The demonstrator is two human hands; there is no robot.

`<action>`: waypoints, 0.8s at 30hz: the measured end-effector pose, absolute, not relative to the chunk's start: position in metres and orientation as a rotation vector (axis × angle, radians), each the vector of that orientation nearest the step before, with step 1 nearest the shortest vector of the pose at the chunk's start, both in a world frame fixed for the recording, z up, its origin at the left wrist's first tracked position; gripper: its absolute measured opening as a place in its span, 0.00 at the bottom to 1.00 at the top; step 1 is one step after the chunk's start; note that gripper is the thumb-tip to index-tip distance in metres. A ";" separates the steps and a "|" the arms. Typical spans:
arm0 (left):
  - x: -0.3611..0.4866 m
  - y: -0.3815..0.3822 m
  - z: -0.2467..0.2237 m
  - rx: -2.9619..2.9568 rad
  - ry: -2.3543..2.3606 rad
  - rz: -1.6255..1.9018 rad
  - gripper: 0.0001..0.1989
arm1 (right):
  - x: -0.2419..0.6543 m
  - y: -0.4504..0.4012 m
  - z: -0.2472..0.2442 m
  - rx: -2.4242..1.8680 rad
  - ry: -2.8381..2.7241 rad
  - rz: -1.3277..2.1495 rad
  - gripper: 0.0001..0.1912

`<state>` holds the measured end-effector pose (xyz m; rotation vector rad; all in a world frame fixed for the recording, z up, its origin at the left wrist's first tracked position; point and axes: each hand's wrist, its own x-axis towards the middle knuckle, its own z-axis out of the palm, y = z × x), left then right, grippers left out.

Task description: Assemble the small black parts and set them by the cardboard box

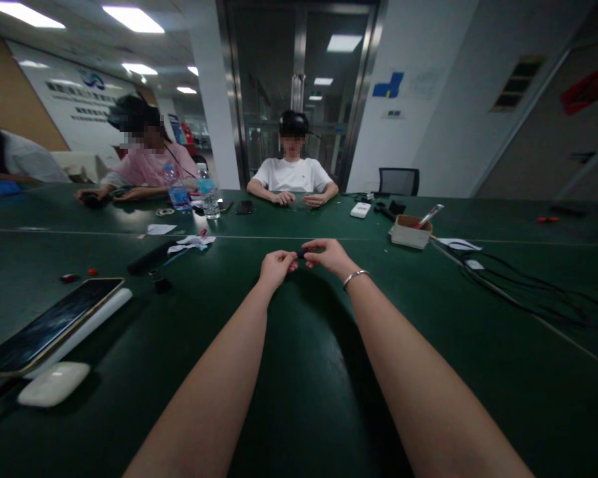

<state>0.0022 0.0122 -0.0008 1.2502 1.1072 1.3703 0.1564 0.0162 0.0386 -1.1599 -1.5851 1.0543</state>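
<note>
Both my arms reach forward over the dark green table (pixel 299 398). A small dark object (pixel 300 254) is between my hands, a little above the tabletop. My left hand (pixel 278 267) is closed, its fingertips pinching the object's left end. From the other side my right hand (pixel 327 256), with a silver bracelet at the wrist, pinches the right end between thumb and fingers. The fingertips cover much of the object, and its exact kind is too small to tell.
Left lie a phone (pixel 54 322), a white case (pixel 54 384), a black cylinder (pixel 152 257) and papers (pixel 193 243). Bottles (pixel 208 192) stand farther back. A small box (pixel 411 232) and cables (pixel 533 285) are right. A person (pixel 293 174) sits opposite; others sit left.
</note>
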 end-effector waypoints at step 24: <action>0.001 0.006 -0.003 1.522 1.004 1.362 0.10 | 0.170 0.008 0.011 -0.997 -1.231 1.448 0.06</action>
